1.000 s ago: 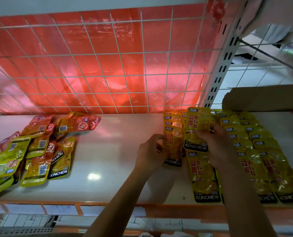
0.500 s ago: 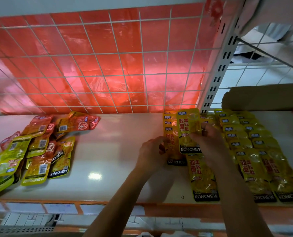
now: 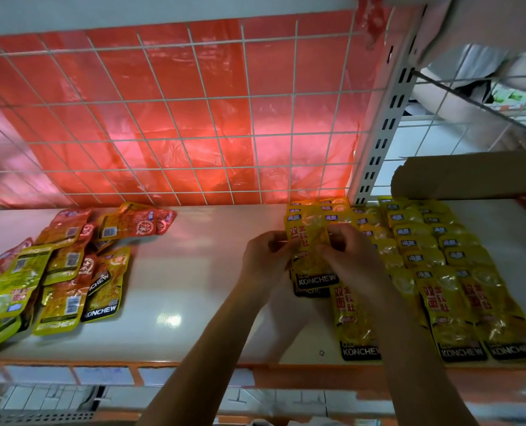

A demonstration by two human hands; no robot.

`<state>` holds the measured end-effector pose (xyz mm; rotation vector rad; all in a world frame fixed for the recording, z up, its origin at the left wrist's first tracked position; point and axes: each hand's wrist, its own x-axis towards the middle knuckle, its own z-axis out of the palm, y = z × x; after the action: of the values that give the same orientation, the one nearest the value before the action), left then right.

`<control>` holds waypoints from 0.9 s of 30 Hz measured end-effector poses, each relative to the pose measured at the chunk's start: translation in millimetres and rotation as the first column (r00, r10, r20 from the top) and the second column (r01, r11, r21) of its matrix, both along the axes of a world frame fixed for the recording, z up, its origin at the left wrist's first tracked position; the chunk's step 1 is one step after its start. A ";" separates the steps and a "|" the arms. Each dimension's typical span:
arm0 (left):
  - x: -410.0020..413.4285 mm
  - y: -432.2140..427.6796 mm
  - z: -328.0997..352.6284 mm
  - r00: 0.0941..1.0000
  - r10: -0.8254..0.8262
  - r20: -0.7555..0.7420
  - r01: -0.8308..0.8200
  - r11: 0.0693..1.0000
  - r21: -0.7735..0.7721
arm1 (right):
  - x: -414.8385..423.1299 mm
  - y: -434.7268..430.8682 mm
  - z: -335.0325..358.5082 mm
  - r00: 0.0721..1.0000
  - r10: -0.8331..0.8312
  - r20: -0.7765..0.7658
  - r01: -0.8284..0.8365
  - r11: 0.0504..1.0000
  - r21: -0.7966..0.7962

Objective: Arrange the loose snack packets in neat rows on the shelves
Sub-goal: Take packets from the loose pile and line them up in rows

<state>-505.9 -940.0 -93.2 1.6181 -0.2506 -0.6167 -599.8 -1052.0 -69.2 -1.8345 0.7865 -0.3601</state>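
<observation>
A head-worn view looks down on a pale shelf (image 3: 178, 281) backed by a white wire grid (image 3: 194, 118) with red plastic sheeting behind it.

At far left lies a loose heap of snack packets (image 3: 59, 272), orange, red and yellow-green. They overlap at all angles, and some lie face down with barcodes showing.

Right of centre, two bare forearms reach in from the bottom edge. The left hand (image 3: 264, 262) pinches the left edge of a yellow packet (image 3: 309, 250) with curled fingers. The right hand (image 3: 353, 256) grasps its right edge, fingers closed on the film. The packet sits over the back of the leftmost column, and another packet's black band shows just beneath it.

To the right run neat rows of yellow packets (image 3: 446, 272), lapped like roof tiles from the grid to the shelf's front lip. A brown cardboard box (image 3: 470, 173) stands behind them at far right.

The packets look light, thin and glossy, so they are likely soft, crinkly and apt to slide on each other. The flat sealed side edges, where both hands hold now, seem the safest grip, since pressing the filled middle would probably buckle the pouch.
</observation>
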 end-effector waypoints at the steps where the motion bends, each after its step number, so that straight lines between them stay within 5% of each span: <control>1: 1.0 3.2 -2.1 1.000 -0.002 -0.005 0.002 1.000 0.016 | -1.5 -2.1 1.4 1.000 -0.011 -0.019 0.010 0.997 -0.075; 9: 1.0 21.9 -11.2 0.979 -0.112 0.168 0.055 0.949 0.312 | -7.3 -10.6 1.7 0.995 -0.043 -0.093 0.011 0.947 -0.321; 27: -14.9 18.1 -5.8 0.876 -0.251 0.412 -0.020 0.835 0.550 | 1.4 7.8 -3.1 0.980 0.059 -0.188 -0.142 0.871 -0.470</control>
<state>-520.8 -921.9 -99.1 2.3186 -0.5822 -0.3890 -598.3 -1044.3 -72.2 -2.3939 0.7548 -0.3586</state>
